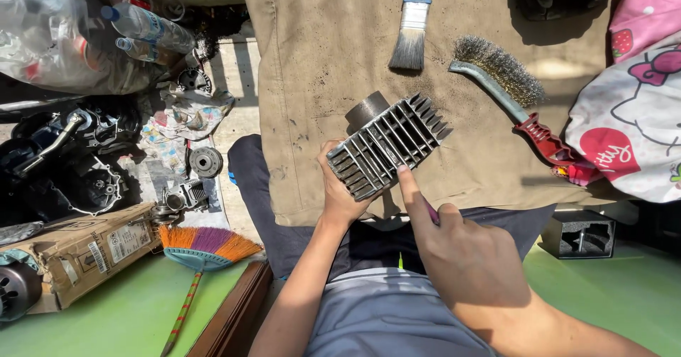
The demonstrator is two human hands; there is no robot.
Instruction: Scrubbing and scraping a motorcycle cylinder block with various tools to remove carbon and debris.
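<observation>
My left hand (339, 190) grips a grey finned metal engine cylinder (386, 144) from its left side, held above a tan cloth (319, 66). A round sleeve sticks out of the cylinder's far end. My right hand (464, 250) holds a thin purple-handled tool, mostly hidden in the fist, with the index finger stretched out and its tip touching the cylinder's fins at the lower right.
A flat paintbrush (411, 27) and a wire brush with a red handle (507, 87) lie on the cloth. Engine parts (78, 158), plastic bottles (145, 27), a cardboard box (85, 254) and a small broom (202, 250) sit at left. A printed pink fabric (635, 116) lies at right.
</observation>
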